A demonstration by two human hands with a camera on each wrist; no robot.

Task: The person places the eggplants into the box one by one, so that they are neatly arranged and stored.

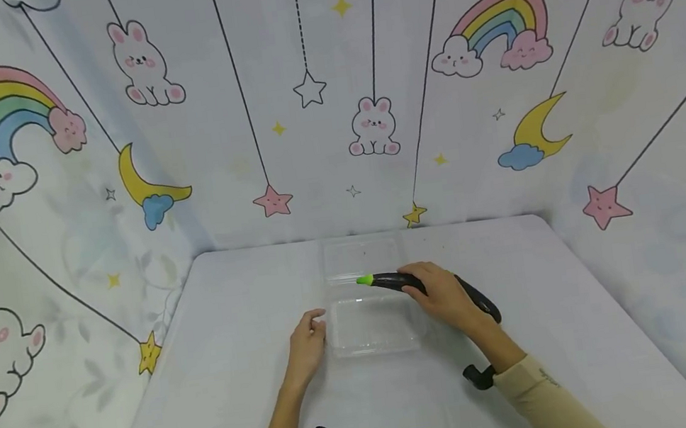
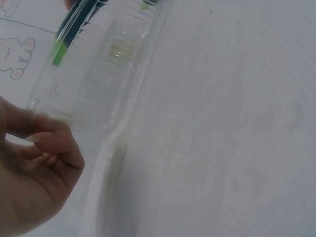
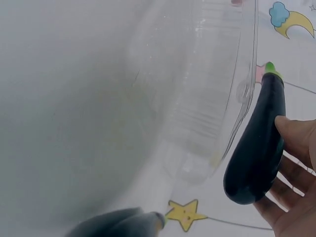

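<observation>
A clear plastic clamshell box (image 1: 376,324) lies opened out on the table, its lid (image 1: 361,256) toward the back. My left hand (image 1: 308,347) is at the box's left side; in the left wrist view its fingers (image 2: 54,140) are curled and pinch the corner of the rim. Over the box, my right hand (image 1: 439,295) holds a dark eggplant (image 1: 390,280) with its bright green stem end pointing left. In the right wrist view, thumb and fingers grip this eggplant (image 3: 256,143) from one side, just beyond the box's rim. Part of it is hidden by the hand in the head view.
A second dark eggplant (image 1: 481,300) lies on the table beside my right wrist, partly covered by the hand. The white tabletop (image 1: 212,401) ends at the back against a printed cloth (image 1: 213,151). Black wrist cameras (image 1: 480,376) stick out from both forearms.
</observation>
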